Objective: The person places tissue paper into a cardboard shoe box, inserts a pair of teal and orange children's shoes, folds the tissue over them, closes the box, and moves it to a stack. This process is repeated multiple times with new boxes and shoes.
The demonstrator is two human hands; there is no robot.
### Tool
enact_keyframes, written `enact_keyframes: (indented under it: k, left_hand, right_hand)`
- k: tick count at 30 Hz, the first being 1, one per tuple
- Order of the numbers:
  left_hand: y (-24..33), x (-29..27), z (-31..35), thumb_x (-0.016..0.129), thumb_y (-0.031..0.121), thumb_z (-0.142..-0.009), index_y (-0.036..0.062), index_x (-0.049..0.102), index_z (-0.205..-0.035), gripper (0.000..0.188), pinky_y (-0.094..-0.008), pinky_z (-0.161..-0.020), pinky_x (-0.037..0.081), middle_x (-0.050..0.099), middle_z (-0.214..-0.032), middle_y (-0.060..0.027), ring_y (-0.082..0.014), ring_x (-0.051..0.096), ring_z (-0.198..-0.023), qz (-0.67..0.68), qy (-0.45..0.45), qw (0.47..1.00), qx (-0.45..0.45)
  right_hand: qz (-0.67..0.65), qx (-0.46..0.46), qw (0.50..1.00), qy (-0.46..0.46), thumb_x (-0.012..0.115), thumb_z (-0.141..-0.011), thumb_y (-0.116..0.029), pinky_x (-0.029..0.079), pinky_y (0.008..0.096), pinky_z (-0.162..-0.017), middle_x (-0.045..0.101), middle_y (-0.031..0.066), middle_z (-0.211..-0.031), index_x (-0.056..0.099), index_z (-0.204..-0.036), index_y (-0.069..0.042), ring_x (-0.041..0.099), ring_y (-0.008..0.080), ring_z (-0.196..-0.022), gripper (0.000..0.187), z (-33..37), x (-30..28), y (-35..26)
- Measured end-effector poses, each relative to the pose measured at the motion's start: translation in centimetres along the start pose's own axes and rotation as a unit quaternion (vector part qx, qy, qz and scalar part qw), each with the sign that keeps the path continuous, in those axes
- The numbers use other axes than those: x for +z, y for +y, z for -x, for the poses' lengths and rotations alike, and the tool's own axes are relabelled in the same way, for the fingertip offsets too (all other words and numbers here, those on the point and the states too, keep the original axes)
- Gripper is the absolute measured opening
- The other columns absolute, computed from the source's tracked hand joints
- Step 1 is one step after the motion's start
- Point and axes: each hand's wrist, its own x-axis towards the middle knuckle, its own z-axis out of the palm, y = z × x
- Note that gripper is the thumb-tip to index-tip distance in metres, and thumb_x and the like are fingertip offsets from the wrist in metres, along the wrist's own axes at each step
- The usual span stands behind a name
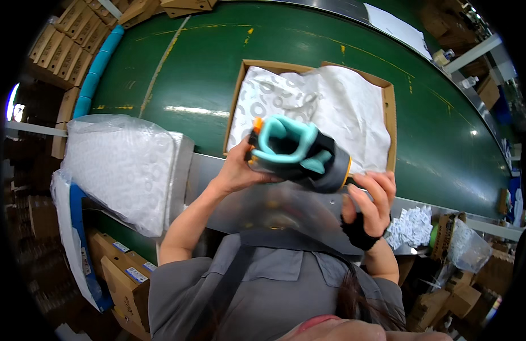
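A dark shoe (325, 170) with a teal padded collar and orange trim is held up in front of my chest, its opening facing up. My left hand (240, 169) grips it at the orange-marked end by the collar. At the other end, the bent fingers of my right hand (372, 199) close on the shoe's dark tip; a black band covers that wrist. The shoe is slightly blurred, and its underside is hidden. Just beyond it lies an open cardboard box (391, 122), lined with white tissue paper (348, 102) printed with grey rings.
A plastic-wrapped stack of printed paper (123, 170) sits at the left. Small white packets (409, 226) are heaped at the right, beside a clear plastic bag (470, 247). Cardboard boxes (123, 278) stand at lower left. The green belt (206, 74) runs behind the metal edge.
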Motion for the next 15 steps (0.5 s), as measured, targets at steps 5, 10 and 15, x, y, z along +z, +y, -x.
enact_keyframes:
  k: [5, 10, 15]
  left_hand:
    - [-1.8, -0.9, -4.3, 0.079, 0.016, -0.060, -0.0011, 0.042, -0.118, 0.071, -0.0295, -0.086, 0.043, 0.053, -0.109, -0.0109, -0.0184, 0.053, -0.100, 0.080, 0.119, 0.987, -0.069]
    - [-9.7, 3.0, -11.7, 0.066, 0.041, -0.075, -0.0052, 0.050, -0.108, 0.059, -0.0282, -0.073, 0.046, 0.058, -0.097, -0.0134, -0.0180, 0.056, -0.085, 0.218, 0.160, 0.950, -0.159]
    - [-12.5, 7.3, -13.5, 0.056, 0.045, -0.081, 0.0007, 0.045, -0.118, 0.059, -0.0437, -0.073, 0.049, 0.053, -0.109, -0.0127, -0.0248, 0.054, -0.096, 0.113, 0.043, 0.933, -0.340]
  right_hand:
    - [-0.060, 0.155, 0.982, -0.084, 0.063, -0.066, 0.002, 0.045, 0.0373, -0.079, 0.055, 0.0137, -0.102, 0.057, -0.095, -0.003, 0.054, 0.0315, -0.089, 0.030, 5.7, 2.7, 1.6]
    - [-0.196, 0.369, 0.886, -0.199, 0.066, -0.073, -0.011, 0.046, 0.0322, -0.077, 0.056, 0.0137, -0.104, 0.055, -0.099, -0.002, 0.056, 0.0276, -0.094, 0.029, 13.7, 6.0, 3.0]
    - [-0.438, 0.669, 0.597, -0.066, 0.062, -0.082, -0.023, 0.046, 0.0332, -0.073, 0.055, 0.0066, -0.111, 0.049, -0.112, -0.005, 0.056, 0.0208, -0.094, 0.038, 15.0, 7.5, 5.5]
